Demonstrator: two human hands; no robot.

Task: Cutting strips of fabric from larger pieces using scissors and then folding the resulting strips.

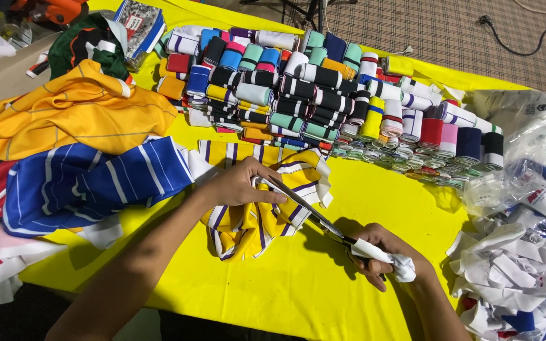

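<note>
Yellow striped fabric lies bunched on the yellow table, pinned by the left hand with fingers curled over it. One pair of scissors, blades slightly parted, cuts into it, gripped tight by the right hand.

scissor handles hidden by white wrapping, scrap pile cut off
</note>
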